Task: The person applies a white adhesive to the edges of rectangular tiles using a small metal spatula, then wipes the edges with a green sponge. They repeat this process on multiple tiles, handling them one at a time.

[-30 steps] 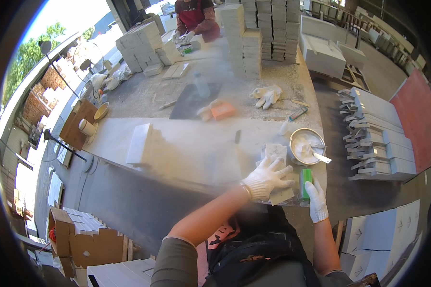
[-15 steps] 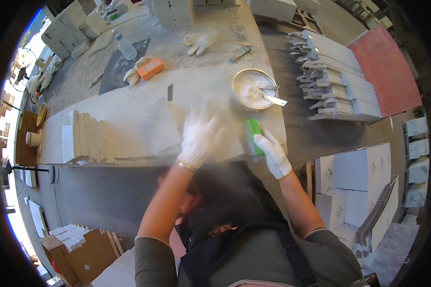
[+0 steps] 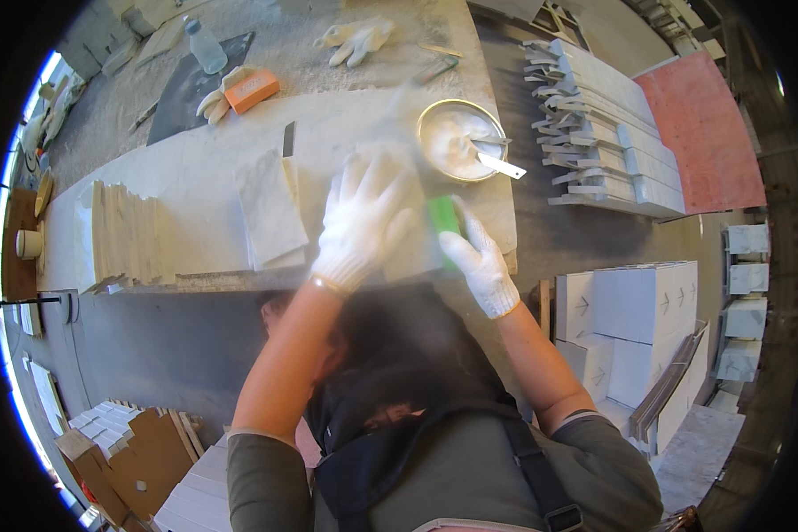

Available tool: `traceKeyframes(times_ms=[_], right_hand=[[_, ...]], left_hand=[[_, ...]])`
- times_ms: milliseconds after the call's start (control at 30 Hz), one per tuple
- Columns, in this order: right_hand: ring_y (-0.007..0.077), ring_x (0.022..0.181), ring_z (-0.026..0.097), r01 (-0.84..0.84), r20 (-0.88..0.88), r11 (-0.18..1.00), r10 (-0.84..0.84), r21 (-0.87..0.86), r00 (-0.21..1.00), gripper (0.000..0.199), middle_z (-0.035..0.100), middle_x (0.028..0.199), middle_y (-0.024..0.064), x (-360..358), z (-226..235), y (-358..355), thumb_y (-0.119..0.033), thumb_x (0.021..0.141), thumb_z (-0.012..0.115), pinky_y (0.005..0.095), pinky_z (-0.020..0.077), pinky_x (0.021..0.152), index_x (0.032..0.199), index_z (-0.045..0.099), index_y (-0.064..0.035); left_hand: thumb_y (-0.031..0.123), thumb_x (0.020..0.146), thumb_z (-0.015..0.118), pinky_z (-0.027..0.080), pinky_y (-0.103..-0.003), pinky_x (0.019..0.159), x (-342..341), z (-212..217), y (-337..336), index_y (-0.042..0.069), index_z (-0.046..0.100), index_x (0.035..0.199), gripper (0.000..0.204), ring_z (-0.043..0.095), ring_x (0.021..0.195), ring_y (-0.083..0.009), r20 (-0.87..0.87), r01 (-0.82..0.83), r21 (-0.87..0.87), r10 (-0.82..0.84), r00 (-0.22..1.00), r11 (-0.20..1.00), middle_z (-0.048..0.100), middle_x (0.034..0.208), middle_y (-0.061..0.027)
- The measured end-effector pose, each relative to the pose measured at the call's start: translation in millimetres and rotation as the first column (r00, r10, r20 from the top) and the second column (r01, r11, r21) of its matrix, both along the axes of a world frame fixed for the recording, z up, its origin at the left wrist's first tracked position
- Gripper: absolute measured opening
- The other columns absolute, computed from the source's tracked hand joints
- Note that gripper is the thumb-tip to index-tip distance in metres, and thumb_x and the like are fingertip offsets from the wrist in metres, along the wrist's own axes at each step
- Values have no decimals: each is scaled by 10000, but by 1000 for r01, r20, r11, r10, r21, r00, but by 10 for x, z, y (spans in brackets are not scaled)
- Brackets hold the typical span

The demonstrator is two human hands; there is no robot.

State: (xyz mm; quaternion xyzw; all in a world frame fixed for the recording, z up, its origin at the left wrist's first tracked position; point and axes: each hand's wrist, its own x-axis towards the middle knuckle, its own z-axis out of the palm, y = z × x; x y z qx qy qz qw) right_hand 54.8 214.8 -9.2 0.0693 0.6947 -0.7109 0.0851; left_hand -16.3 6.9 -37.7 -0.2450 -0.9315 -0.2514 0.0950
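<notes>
In the head view, the person's left hand (image 3: 363, 217), in a white knit glove, is near the middle of the frame. Its fingers are spread out over the pale, dusty surface (image 3: 337, 133). It is blurry, so I cannot tell if it is pressing on something below. The right hand (image 3: 479, 257), in a white knit glove too, is just right of the middle. Its fingers and thumb are pinching a bright green block (image 3: 442, 213), which is between the two hands, near the front edge of the surface

Just above the green block is a round metal bowl (image 3: 419, 142) with white paste (image 3: 448, 146) in it. A flat tool with a white handle (image 3: 503, 166) leans out over its right side. Left of the left hand lie flat grey-white stone pieces (image 3: 275, 213), and farther left is a row of pale stone slabs (image 3: 129, 235) standing on edge

In the upper left of the frame, an orange box (image 3: 254, 89) touches a crumpled off-white glove (image 3: 211, 107). A clear plastic bottle (image 3: 206, 50) is above them, on a flat dark sheet (image 3: 179, 111). Another off-white glove (image 3: 360, 40) lies at the top middle
</notes>
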Motion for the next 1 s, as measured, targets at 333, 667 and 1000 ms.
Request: traceKeyframes(times_ms=[333,667,1000], right_hand=[[241,1427,495,-1,-106,983,21,185,994,785,527,1556,164,-98,-58,-36,-259,1009,696,368,394,1180,1642,332,30],[225,1433,496,22,-155,941,33,338,987,740,533,1542,161,14,37,-64,-229,1001,696,359,397,1177,1616,376,29],[249,1463,479,-27,-150,934,86,357,985,732,505,1577,189,182,76,7,-215,1004,699,374,373,1207,1604,383,60]], left_hand=[[377,945,690,359,-624,1171,1,25,32,176,633,1407,507,376,1468,-505,-69,-23,56,27,997,998,488,1566,-183],[384,949,679,361,-623,1170,14,18,47,183,631,1419,514,371,1471,-516,-47,-30,54,33,998,998,478,1577,-181],[360,934,691,379,-618,1148,17,-26,28,144,644,1382,500,392,1448,-505,-84,-32,73,38,996,997,485,1570,-179]])
